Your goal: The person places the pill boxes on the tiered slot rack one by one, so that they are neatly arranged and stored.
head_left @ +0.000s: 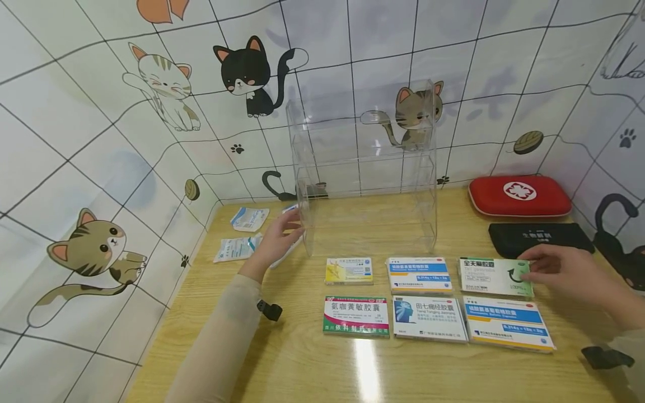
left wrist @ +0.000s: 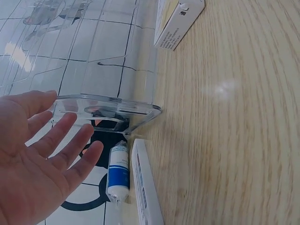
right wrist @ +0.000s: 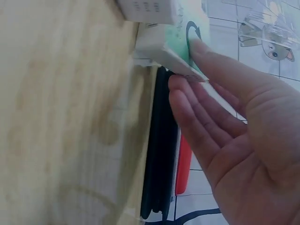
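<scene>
My right hand [head_left: 561, 271] pinches the right end of a green-and-white medicine box [head_left: 486, 277], thumb on its printed face. In the right wrist view the fingertips [right wrist: 180, 96] sit by the box's lower end. My left hand [head_left: 274, 240] is at the left side of a clear acrylic rack [head_left: 367, 196]. Its fingers are spread and slightly bent in the left wrist view, with the thumb at the rack's edge. Beneath that hand lie a slim white box [left wrist: 146, 187] and a small tube with a blue band [left wrist: 118, 173].
Several other medicine boxes, among them a red-green one [head_left: 356, 316] and a blue-white one [head_left: 419, 275], lie in two rows before the rack. A black pouch [head_left: 539, 239] and red first-aid case [head_left: 541, 196] are back right; white packets [head_left: 249, 219] lie back left. Cat-printed walls enclose the table.
</scene>
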`<state>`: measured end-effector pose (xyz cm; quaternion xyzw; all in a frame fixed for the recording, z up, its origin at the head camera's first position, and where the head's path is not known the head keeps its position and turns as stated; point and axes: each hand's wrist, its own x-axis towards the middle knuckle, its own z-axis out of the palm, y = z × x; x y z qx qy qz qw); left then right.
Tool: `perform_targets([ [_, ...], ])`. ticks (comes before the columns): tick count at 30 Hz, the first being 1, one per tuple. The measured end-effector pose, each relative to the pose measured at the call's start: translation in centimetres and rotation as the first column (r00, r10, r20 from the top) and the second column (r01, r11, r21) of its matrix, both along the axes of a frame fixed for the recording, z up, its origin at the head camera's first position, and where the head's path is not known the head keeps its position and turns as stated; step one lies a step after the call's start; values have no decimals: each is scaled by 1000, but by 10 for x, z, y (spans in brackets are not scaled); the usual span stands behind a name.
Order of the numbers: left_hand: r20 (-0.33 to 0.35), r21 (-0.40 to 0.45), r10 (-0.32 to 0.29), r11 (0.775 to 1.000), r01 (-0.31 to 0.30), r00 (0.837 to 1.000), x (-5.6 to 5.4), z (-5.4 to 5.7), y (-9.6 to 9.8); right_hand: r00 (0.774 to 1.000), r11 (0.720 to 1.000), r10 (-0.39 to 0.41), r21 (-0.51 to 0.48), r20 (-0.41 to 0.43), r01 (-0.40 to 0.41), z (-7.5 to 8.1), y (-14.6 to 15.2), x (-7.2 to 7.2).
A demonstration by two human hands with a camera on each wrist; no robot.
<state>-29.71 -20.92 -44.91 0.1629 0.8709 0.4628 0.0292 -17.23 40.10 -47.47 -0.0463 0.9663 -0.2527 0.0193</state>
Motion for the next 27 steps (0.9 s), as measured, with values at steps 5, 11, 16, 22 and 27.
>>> perform_targets([
  [5, 31, 13, -16, 1000, 16, 999, -1, -1, -1, 996, 998, -45, -54, -83, 40, 9, -3, 2],
  [11, 40, 14, -34, 999, 33, 999, -1, 0, -2, 979, 988, -67, -146, -195, 39, 32, -17, -5],
  [16, 21, 11, -20, 1000, 20, 1000, -1, 1, -3, 952, 971, -128, -231, -280, 62, 67, -41, -23],
  [22, 15, 13, -28, 1000, 27, 1000, 0, 1, -3, 916, 944, -146, -329, -375, 16, 112, -87, -46],
  [27, 29, 4, -29, 1000, 29, 999, 1, 3, -2, 888, 924, -145, -380, -437, -36, 149, -129, -69],
])
